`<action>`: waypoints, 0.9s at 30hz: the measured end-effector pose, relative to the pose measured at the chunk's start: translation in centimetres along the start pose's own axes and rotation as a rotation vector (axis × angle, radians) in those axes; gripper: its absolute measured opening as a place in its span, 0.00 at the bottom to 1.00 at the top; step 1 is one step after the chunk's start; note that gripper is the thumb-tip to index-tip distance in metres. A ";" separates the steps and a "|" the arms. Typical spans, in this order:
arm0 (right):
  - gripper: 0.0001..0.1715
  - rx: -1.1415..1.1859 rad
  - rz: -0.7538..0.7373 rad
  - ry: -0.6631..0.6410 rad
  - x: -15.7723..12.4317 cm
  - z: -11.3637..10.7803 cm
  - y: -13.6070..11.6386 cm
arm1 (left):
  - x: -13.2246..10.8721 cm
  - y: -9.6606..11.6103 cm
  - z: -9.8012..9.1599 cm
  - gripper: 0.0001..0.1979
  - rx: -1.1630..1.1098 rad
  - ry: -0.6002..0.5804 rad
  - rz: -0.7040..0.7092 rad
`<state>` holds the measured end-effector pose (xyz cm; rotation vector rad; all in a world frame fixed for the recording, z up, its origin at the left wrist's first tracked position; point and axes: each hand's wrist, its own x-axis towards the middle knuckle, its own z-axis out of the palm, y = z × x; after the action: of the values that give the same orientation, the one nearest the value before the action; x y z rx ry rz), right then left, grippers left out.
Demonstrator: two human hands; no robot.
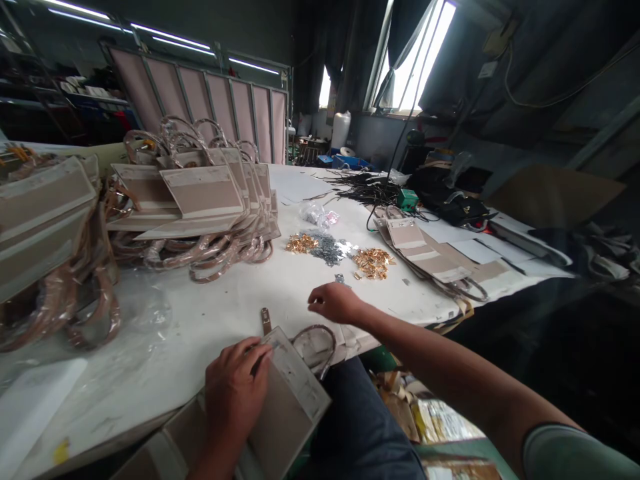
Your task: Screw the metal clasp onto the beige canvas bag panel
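My left hand (236,380) grips the top edge of a beige handbag panel (290,400), which lies tilted across my lap and the table's front edge. A looped brown handle (320,343) wrapped in clear plastic sticks out behind it, and a brown strap tab (265,320) with metal on it rests on the table. Over the white tabletop, my right hand (334,303) is closed with fingers curled; whatever it pinches, if anything, is hidden. Just beyond it lie small grey metal plates (327,249), with heaps of gold metal fittings (373,263) on both sides.
Stacks of beige bag pieces (200,190) with wrapped handles fill the table's left side. More bag pieces (425,253) lie at the right edge. A crumpled clear plastic bag (317,215), black strips (360,187) and a green box (407,199) sit farther back.
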<state>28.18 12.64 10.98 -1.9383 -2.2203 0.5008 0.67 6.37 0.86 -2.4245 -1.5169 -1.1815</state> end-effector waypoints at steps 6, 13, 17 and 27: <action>0.11 -0.060 0.310 0.122 -0.1 -0.9 9.9 | 0.3 -0.3 0.0 0.09 -0.023 -0.008 -0.007; 0.12 0.003 0.358 0.186 0.1 1.2 11.0 | 0.3 -0.1 0.0 0.10 -0.038 -0.007 -0.039; 0.12 0.053 0.362 0.215 0.1 0.6 11.1 | 0.1 -0.2 0.0 0.08 -0.058 -0.018 -0.045; 0.11 0.400 0.047 -0.060 -3.6 -1.2 4.1 | -0.1 1.2 -0.8 0.06 -0.058 -0.090 -0.149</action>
<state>32.93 9.70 11.10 -1.7841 -1.9230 0.9385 1.12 5.35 1.82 -2.4711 -1.7400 -1.1704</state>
